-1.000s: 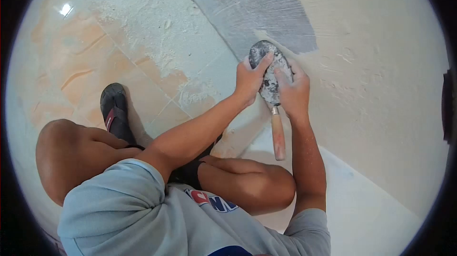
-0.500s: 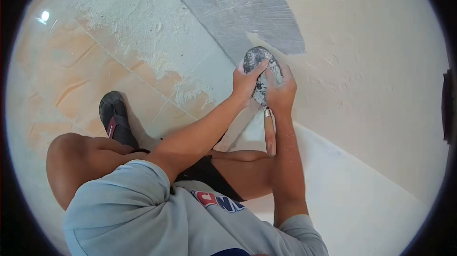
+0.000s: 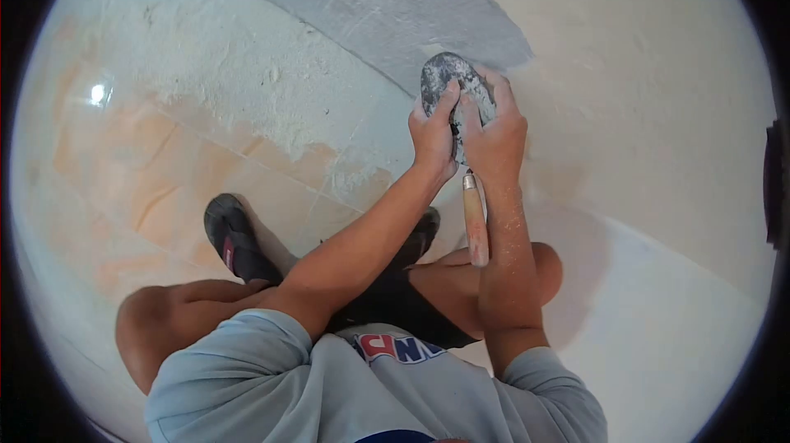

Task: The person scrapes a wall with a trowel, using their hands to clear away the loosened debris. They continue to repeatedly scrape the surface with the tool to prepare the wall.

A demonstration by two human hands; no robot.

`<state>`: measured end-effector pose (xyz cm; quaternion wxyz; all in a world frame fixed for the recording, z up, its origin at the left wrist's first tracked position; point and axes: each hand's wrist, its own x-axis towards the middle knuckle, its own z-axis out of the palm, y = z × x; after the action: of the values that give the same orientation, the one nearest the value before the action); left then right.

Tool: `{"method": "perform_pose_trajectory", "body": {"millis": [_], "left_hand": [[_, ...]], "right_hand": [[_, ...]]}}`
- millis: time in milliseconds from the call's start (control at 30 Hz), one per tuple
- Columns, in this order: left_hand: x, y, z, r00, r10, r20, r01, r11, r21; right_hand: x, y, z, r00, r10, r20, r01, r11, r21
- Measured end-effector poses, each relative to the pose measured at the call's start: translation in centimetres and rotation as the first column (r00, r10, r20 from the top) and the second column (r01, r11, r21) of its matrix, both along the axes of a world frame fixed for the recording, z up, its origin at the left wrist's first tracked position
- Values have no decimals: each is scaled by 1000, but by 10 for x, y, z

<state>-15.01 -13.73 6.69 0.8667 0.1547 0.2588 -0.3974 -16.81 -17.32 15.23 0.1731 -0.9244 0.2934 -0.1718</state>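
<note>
A dark oval object (image 3: 442,72), coated with white powder or plaster, is held between both hands in front of the wall. My left hand (image 3: 433,134) grips its left side, with the thumb over its face. On its right side is my right hand (image 3: 495,134), thumb on the face and fingers round the far edge. A tool with a wooden handle (image 3: 476,225) and metal collar points down below my right hand, beside the forearm. The tool's blade is hidden or cannot be told from the oval object.
A pale wall (image 3: 642,97) rises on the right, with a grey patch (image 3: 387,6) at the top. White dust (image 3: 271,72) covers part of the orange tiled floor (image 3: 181,188). My dark shoes (image 3: 234,233) and bent knees are below.
Both hands and the oval object have moved slightly up in view. The camera view has shifted, and the knees and a second shoe show more. The grip looks the same.
</note>
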Motion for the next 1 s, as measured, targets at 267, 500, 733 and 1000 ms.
{"method": "perform_pose_trajectory", "body": {"millis": [267,500,733,1000], "left_hand": [[11,-3,-11,998,35,58,-34,999,-16],[0,-7,-18,993,14,113,-16,1000,21],[12,-4,-4,992,12,127,-9,1000,-24],[22,-15,25,982,-186,29,171,947,273]], "right_hand": [[13,-3,-11,1000,3,-23,-2,999,39],[0,1,-10,995,-96,-4,96,984,152],[4,0,-14,995,-78,-58,85,988,126],[3,-1,-14,994,-70,-84,75,995,61]]}}
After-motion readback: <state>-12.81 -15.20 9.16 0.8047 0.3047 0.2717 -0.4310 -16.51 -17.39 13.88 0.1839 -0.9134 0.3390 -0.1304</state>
